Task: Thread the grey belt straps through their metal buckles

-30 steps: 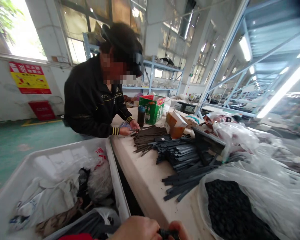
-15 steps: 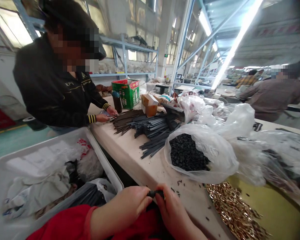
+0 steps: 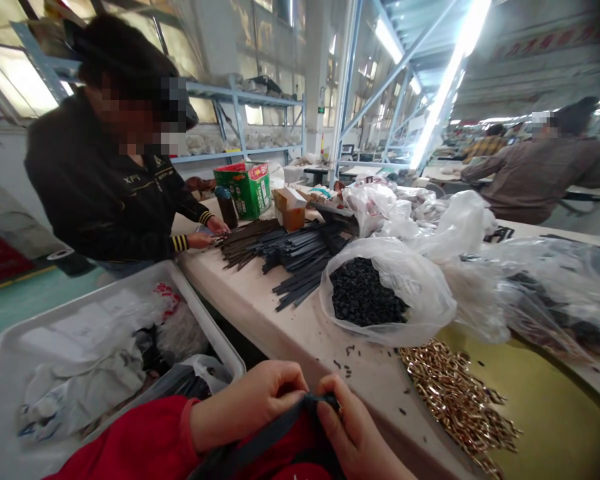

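- Strip (image 3: 280,427), dark and flat, is sitting at the bottom edge of the view, pinched at its upper end between both of the person's hands and running down over the red sleeve (image 3: 145,437) toward the lap.
- Left hand (image 3: 257,400) is clenching around the end of the strip, fingers curled over it; right hand (image 3: 350,430) is gripping the same end from the other side, thumb pressing on top.
- What exactly the fingertips are fitting there is too hidden to tell.
- Judging by the table (image 3: 280,320), much is waiting: a heap of strips (image 3: 300,257) is lying untouched, a clear bag of small black pieces (image 3: 367,297) is standing open just beside it, and a spread of small brass parts (image 3: 455,400) is lying on the yellow surface near the right hand.
- No finished pile is showing near the hands, so progress is looking early or at least hard to gauge.
- Across the table, another person in a dark jacket (image 3: 100,193) is handling strips with both hands.
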The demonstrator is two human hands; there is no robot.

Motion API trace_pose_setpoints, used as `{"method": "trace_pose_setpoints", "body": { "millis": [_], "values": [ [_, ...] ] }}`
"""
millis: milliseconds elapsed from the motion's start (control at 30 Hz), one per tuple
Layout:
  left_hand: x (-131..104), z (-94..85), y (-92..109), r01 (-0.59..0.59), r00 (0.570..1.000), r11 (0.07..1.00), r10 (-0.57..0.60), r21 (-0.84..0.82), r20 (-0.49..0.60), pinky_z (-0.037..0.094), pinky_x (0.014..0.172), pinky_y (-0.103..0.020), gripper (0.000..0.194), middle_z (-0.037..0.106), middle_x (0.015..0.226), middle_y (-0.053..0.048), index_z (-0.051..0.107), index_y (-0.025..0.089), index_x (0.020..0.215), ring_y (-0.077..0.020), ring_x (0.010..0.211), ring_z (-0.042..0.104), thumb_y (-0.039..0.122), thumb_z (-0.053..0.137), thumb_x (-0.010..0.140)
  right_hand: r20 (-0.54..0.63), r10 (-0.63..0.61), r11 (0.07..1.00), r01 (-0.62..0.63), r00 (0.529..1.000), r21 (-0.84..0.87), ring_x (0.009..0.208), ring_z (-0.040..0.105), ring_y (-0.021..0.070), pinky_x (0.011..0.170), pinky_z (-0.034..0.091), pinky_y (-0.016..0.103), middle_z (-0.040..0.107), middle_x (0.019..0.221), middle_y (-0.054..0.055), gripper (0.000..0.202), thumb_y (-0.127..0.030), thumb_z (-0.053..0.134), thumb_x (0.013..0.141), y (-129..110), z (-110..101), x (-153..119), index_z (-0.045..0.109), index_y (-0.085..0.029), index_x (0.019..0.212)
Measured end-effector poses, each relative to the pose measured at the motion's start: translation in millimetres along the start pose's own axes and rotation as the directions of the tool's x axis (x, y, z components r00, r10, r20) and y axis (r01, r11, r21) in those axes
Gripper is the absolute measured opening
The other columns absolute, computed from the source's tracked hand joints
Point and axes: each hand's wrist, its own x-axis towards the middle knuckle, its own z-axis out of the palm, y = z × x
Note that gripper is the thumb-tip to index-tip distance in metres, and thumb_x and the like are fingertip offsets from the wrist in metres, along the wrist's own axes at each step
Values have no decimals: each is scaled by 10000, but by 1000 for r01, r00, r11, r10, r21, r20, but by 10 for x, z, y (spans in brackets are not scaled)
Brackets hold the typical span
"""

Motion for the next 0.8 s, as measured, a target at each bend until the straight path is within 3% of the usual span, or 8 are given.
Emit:
{"method": "trace_pose_setpoints", "body": {
  "millis": [167,267,400,567,633,733,800],
  "values": [
    [-69,-97,19,-11,999,998,14,-56,43,378,609,-175,212,583,749,18,613,130,852,-98,680,479,301,490,823,65,-5,1000,7,998,-23,586,445,117,544,366,217,462,655,-33,229,-393,323,904,-53,-17,52,437,-213,819],
    [-71,-123,12,19,998,998,-16,-59,53,347,539,-162,221,552,678,37,612,126,826,-81,604,436,318,503,814,99,7,1000,-5,995,-22,602,447,118,552,375,215,449,664,-32,241,-401,319,905,-26,-29,92,433,-210,813],
    [-19,-21,-45,10,999,994,-6,112,-33,296,481,-166,237,536,617,43,618,136,780,-79,550,412,328,484,816,98,19,999,-14,995,-53,614,474,120,564,390,217,486,664,-25,206,-363,337,906,36,-24,83,440,-208,816],
    [63,67,-114,-85,992,944,110,320,-62,341,559,-181,216,613,703,11,636,161,793,-101,618,507,269,452,830,76,57,991,-47,995,-128,616,506,125,560,402,220,527,673,-14,170,-296,326,905,109,-40,61,439,-204,816],
    [87,20,-125,-93,995,960,101,264,-17,372,606,-183,245,642,761,-2,642,165,838,-115,679,548,293,433,853,72,51,988,-40,996,-152,614,516,127,555,404,220,537,669,-13,158,-287,335,901,148,-43,72,440,-204,817],
    [112,-93,-129,-57,987,996,47,66,153,410,634,-184,371,663,823,-17,635,157,908,-127,729,578,389,346,901,52,36,978,-24,998,-207,603,532,133,545,401,224,563,663,-7,122,-255,354,888,213,-24,92,445,-202,825],
    [128,-131,-145,-24,973,999,16,32,229,415,610,-182,360,667,810,-16,632,155,929,-127,703,580,394,366,889,43,42,968,-30,998,-249,586,541,139,527,392,229,576,658,-2,105,-237,354,879,252,3,96,441,-202,832]
  ]
}}
